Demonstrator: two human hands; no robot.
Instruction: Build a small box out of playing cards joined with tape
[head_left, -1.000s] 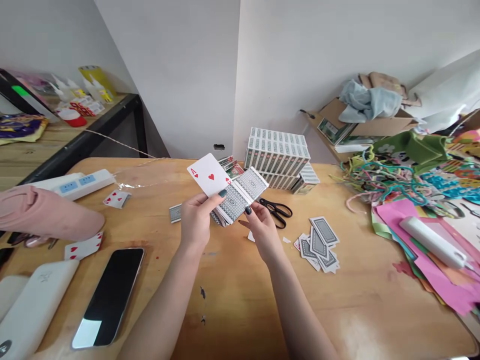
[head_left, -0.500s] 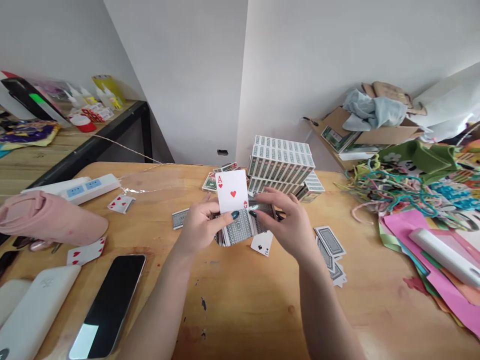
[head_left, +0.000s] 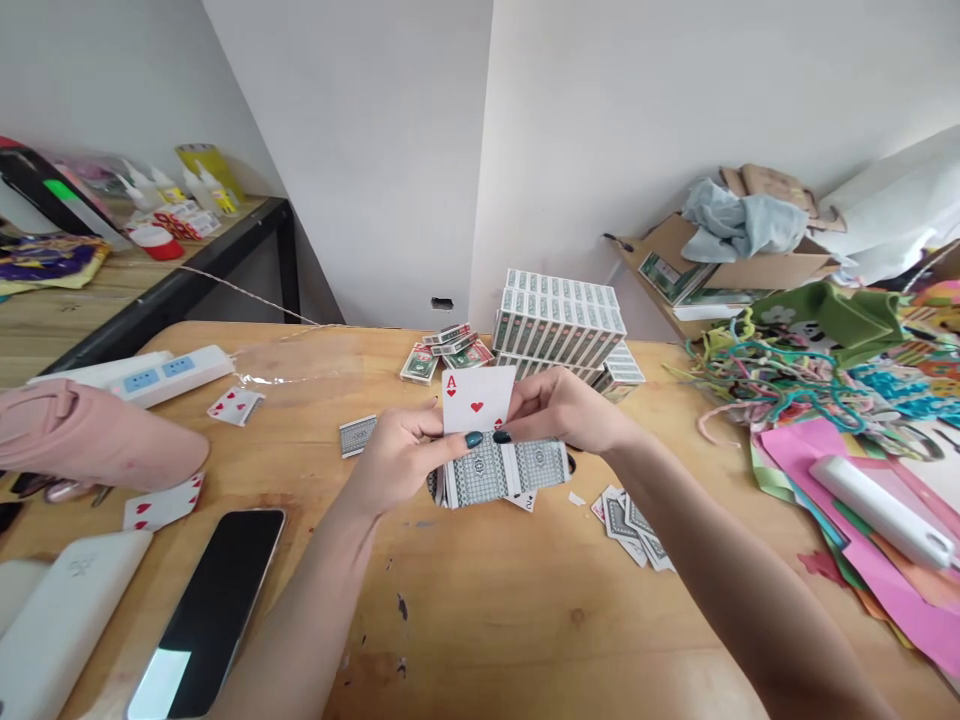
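My left hand (head_left: 405, 450) is closed on the left end of a piece made of grey-backed playing cards (head_left: 487, 475), its thumb pressed on the front. An ace of hearts (head_left: 478, 395) stands up from the top edge of this piece, face toward me. My right hand (head_left: 555, 405) pinches the ace's lower right corner, thumb in front and fingers behind. Below the piece, a black-suited card (head_left: 523, 502) shows partly on the table. A loose pile of cards (head_left: 634, 525) lies to the right, and another grey-backed card (head_left: 357, 436) lies left of my left hand.
Stacked card boxes (head_left: 559, 315) stand at the back, beside several loose boxes (head_left: 450, 350). On the left are a phone (head_left: 214, 610), a pink roll (head_left: 105, 440) and a power strip (head_left: 172, 372). Coloured paper (head_left: 847, 530) and tangled yarn (head_left: 787, 370) cover the right side.
My right hand has moved off the right part of the card piece and up to the ace's corner. The ace sits slightly lower and further right. The piece's right section now shows.
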